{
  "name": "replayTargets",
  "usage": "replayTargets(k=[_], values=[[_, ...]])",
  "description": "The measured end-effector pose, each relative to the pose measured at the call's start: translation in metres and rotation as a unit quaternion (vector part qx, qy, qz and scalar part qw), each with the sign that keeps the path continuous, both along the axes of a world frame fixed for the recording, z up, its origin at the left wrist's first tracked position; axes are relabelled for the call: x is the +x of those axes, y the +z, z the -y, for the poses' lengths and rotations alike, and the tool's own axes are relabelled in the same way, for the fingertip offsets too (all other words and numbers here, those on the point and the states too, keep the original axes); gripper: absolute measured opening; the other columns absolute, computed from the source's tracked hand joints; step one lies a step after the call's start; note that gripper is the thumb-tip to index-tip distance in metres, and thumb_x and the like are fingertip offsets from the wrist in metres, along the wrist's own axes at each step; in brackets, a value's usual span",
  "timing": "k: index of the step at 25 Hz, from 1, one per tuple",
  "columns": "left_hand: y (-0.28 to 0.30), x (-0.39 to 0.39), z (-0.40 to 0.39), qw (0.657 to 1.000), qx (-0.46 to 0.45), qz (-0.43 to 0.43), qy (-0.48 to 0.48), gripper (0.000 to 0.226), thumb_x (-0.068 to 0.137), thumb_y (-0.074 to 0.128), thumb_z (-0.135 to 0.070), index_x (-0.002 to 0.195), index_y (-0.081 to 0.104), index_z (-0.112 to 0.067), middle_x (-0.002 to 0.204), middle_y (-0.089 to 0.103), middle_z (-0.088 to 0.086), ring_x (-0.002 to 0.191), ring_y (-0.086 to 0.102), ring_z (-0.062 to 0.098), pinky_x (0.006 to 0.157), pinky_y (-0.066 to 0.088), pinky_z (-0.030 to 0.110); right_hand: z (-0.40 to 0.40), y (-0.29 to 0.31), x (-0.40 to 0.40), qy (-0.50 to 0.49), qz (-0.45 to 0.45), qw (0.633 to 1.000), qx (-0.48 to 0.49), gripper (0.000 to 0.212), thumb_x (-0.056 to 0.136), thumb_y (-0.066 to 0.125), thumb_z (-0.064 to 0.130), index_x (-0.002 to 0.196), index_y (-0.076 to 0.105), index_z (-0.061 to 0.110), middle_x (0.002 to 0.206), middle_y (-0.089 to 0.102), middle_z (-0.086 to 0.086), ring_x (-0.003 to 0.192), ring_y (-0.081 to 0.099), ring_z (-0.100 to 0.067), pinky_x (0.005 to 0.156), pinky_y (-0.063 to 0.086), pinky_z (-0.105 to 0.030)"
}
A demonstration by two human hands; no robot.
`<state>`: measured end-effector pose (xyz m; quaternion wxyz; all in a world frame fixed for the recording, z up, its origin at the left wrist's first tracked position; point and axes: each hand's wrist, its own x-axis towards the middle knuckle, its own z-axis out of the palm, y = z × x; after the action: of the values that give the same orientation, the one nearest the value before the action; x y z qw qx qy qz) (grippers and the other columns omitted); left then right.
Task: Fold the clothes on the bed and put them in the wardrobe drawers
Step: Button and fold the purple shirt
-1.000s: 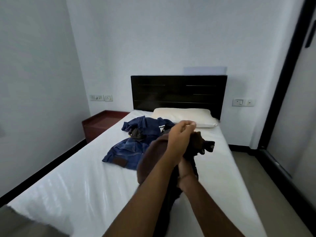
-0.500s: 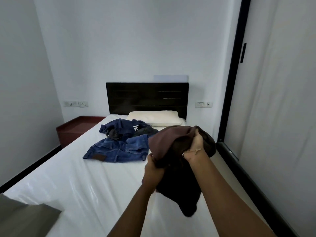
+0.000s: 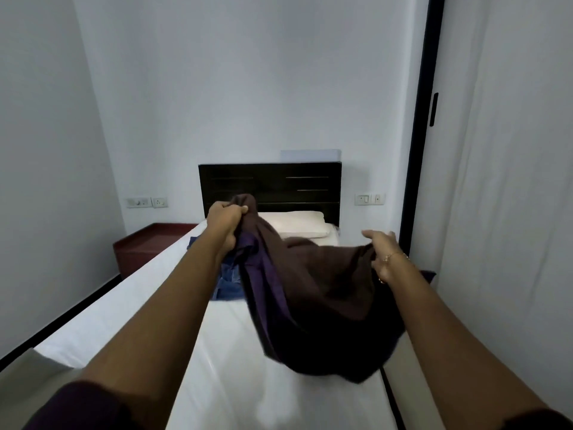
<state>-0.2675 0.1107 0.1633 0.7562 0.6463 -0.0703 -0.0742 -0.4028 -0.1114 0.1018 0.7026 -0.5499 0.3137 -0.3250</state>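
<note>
A dark brown garment [image 3: 313, 293] with a purple sheen hangs spread between my two hands above the white bed [image 3: 124, 305]. My left hand [image 3: 224, 220] grips one bunched edge, raised in front of the headboard. My right hand [image 3: 383, 254], with a thin bracelet at the wrist, holds the opposite edge lower and to the right; its fingertips reach over the fabric. The garment's lower part sags down onto the mattress. Blue jeans [image 3: 228, 285] lie on the bed behind it, mostly hidden by the garment and my left arm.
A cream pillow [image 3: 297, 223] lies against the black headboard [image 3: 269, 184]. A red-brown nightstand [image 3: 148, 246] stands left of the bed. The white wardrobe door [image 3: 511, 212] with a black handle [image 3: 434, 108] fills the right side, close to the bed.
My hands have pulled apart, the left up and left, the right out to the right. The bunched brown garment now stretches open between them.
</note>
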Motion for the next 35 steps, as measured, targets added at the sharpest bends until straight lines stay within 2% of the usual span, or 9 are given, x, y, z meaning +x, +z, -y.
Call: replayTargets(k=[5,8,11,14,18,24,28,33,35], values=[[0.034,-0.04,0.027,0.996,-0.055,-0.019,-0.071,0.024,0.09,0.057,-0.002,0.068,0.049,-0.009,0.064,0.047,0.006,0.037,0.045,0.009,0.033,0.036,0.016,-0.083,0.018,-0.003,0.336,-0.084,0.899,-0.267,0.028,0.091,0.058,0.032,0.117,0.054,0.021,0.114,0.062,0.002,0.101,0.058,-0.012,0.083,0.049,-0.023],[0.042,-0.056,0.025,0.991,-0.112,0.008,-0.072,0.01,0.088,0.062,-0.005,0.096,0.057,-0.005,0.073,0.054,0.005,0.054,0.052,0.012,0.05,0.046,0.022,-0.096,0.007,0.014,0.257,-0.121,0.877,-0.388,0.035,0.092,0.056,0.017,0.126,0.053,0.009,0.123,0.06,-0.011,0.111,0.057,-0.026,0.096,0.045,-0.034],[0.036,-0.056,0.014,0.978,-0.093,0.085,-0.165,0.073,0.09,0.062,-0.017,0.148,0.018,-0.014,0.116,0.05,0.001,0.096,0.055,0.013,0.071,0.047,0.018,-0.093,0.012,0.015,0.214,0.029,0.96,-0.18,0.024,0.098,0.041,0.009,0.116,0.057,0.003,0.116,0.061,-0.019,0.091,0.059,-0.026,0.088,0.048,-0.037],[-0.003,-0.054,0.013,0.944,0.092,0.189,-0.255,0.098,0.072,0.078,-0.04,0.148,0.02,-0.019,0.141,0.042,0.0,0.116,0.049,0.01,0.094,0.045,0.024,-0.09,0.036,0.013,0.217,0.173,0.961,0.011,0.029,0.1,0.035,0.006,0.124,0.05,0.004,0.095,0.061,-0.013,0.077,0.057,-0.018,0.073,0.051,-0.028],[-0.068,-0.045,0.021,0.881,0.254,0.352,-0.188,0.077,0.066,0.084,-0.022,0.129,0.042,-0.015,0.126,0.053,0.0,0.112,0.053,0.011,0.093,0.046,0.025,-0.081,0.062,0.011,0.18,0.299,0.916,0.2,0.024,0.1,0.041,0.013,0.12,0.051,0.005,0.095,0.059,-0.012,0.081,0.058,-0.02,0.077,0.052,-0.034],[-0.09,-0.032,0.014,0.847,0.433,0.307,0.02,0.021,0.086,0.051,-0.019,0.1,0.059,-0.006,0.099,0.063,0.013,0.092,0.059,0.032,0.069,0.04,0.031,-0.042,0.073,-0.015,0.1,0.367,0.89,0.25,0.015,0.099,0.041,0.009,0.098,0.056,0.008,0.087,0.059,-0.009,0.076,0.058,-0.018,0.089,0.051,-0.031],[-0.091,-0.042,0.023,0.909,0.344,0.236,-0.022,0.024,0.095,0.048,-0.023,0.08,0.05,-0.005,0.095,0.062,0.017,0.096,0.058,0.035,0.071,0.039,0.031,-0.034,0.07,-0.03,0.07,0.406,0.872,0.265,0.02,0.101,0.037,0.01,0.094,0.055,0.003,0.086,0.057,-0.01,0.083,0.058,-0.017,0.101,0.043,-0.031],[-0.041,-0.062,0.016,0.975,-0.047,-0.092,-0.196,0.036,0.1,0.041,-0.036,0.089,0.058,-0.006,0.069,0.068,0.006,0.071,0.06,0.02,0.062,0.049,0.032,-0.027,0.056,-0.049,0.142,0.043,0.988,-0.049,0.02,0.099,0.043,0.029,0.093,0.056,0.015,0.089,0.059,-0.005,0.085,0.057,-0.018,0.083,0.048,-0.034],[-0.018,-0.067,0.014,0.961,-0.142,-0.114,-0.207,0.041,0.101,0.038,-0.035,0.079,0.054,-0.005,0.051,0.064,0.005,0.068,0.054,0.019,0.073,0.047,0.035,-0.04,0.046,-0.05,0.155,-0.214,0.935,-0.235,0.033,0.096,0.046,0.042,0.098,0.058,0.012,0.091,0.06,-0.006,0.085,0.056,-0.02,0.077,0.049,-0.034]])
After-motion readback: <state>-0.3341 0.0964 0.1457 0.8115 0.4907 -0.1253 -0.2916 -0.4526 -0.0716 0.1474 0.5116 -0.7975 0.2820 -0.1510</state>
